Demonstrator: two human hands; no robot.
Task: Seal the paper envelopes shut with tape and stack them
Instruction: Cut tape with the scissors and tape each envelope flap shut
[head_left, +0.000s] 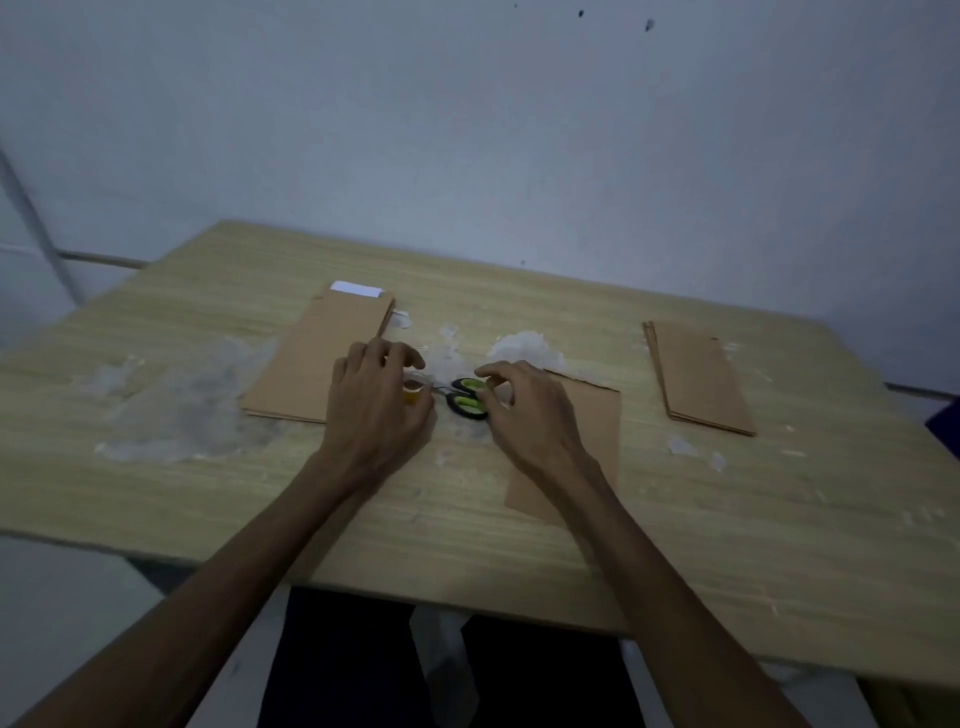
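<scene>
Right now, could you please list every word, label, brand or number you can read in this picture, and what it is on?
None can be read.
Envelopes: plain brown, no print.
White slip at the left stack's far end: blank as seen.
Scissors: no brand visible.
Tape roll: mostly hidden by the left hand; no label visible.

Your one camera sits on your head, looking forward and down. It faces the table (675, 545) closely, with the wall (467, 130) behind.
</scene>
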